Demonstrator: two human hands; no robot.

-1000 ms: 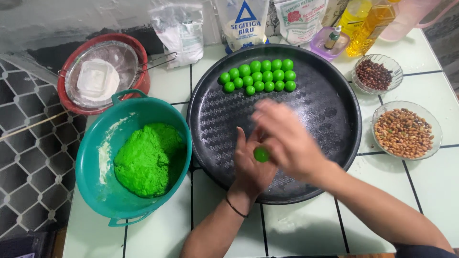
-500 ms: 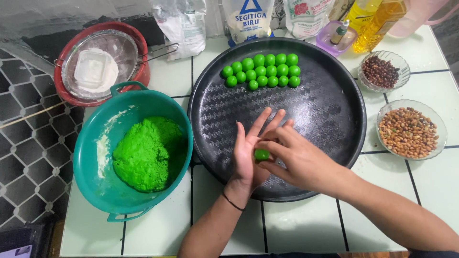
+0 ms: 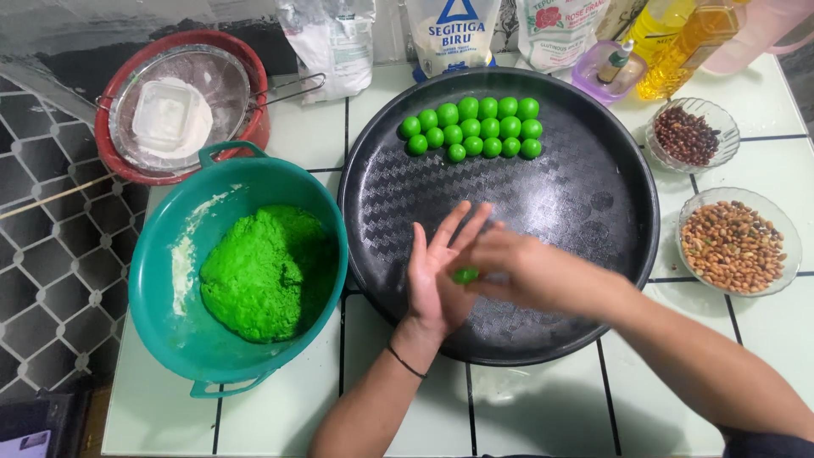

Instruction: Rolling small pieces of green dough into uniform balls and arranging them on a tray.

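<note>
White tiled counter [image 3: 280, 127], crowded with kitchenware.

A black tray [image 3: 593, 178] is set at centre, a teal bowl [image 3: 161, 280] at 9 o'clock, a red bowl [image 3: 114, 165] at 10, two glass dishes [image 3: 784, 233] at 3.

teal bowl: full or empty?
Partly full: the teal bowl holds a green dough mound over its bottom; upper walls bare, floury.
</note>
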